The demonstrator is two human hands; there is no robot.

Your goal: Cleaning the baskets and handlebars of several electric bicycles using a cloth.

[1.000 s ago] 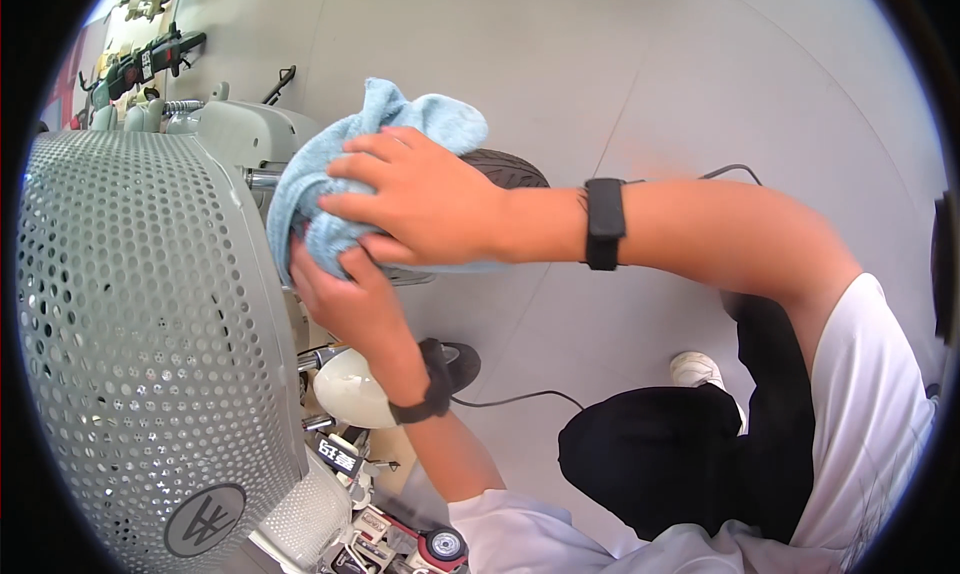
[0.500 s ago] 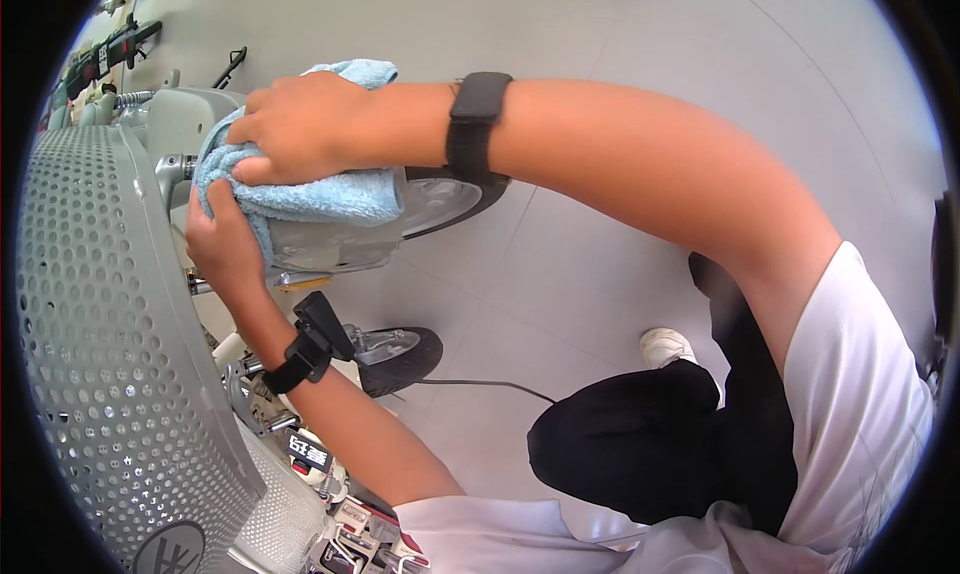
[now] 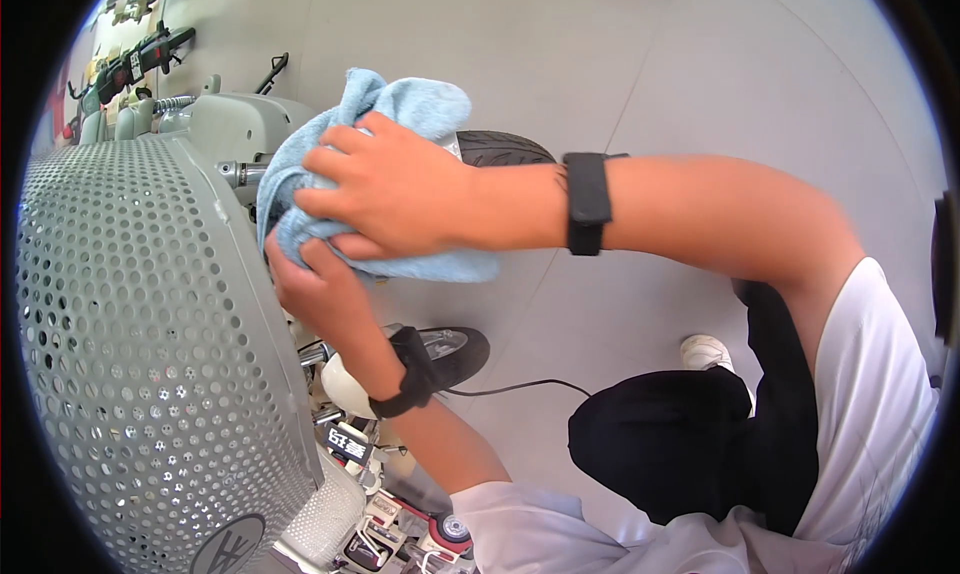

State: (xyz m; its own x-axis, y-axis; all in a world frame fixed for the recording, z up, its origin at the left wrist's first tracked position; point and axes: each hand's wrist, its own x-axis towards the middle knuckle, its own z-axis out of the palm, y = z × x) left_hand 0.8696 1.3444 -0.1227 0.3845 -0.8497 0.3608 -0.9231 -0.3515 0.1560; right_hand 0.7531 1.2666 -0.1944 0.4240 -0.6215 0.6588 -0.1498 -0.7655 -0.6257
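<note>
A light blue cloth (image 3: 425,109) lies bunched over a part of a grey two-wheeler, next to its wheel (image 3: 505,146). On top of the cloth is my right hand (image 3: 400,189), its fingers bent and pressed into the folds. My left hand (image 3: 320,284) grips the cloth's near left edge, fingertips tucked against it close to the other hand's thumb. The part underneath is mostly hidden by cloth and hands. Just left of both hands stands a large grey perforated panel (image 3: 150,304). A metal rod (image 3: 240,174) runs from near the panel toward the cloth.
A second wheel (image 3: 465,356) and a thin black cable (image 3: 530,384) are beyond my left wrist. Other two-wheelers (image 3: 150,59) stand at the far left; more vehicle parts (image 3: 375,534) crowd the bottom. Grey tiled floor (image 3: 760,74) spreads to the right.
The panel and vehicle appear farther right in view, along with both hands. The cloth is bunched differently, with more rising on its far side, and the orange piece below it is now hidden.
</note>
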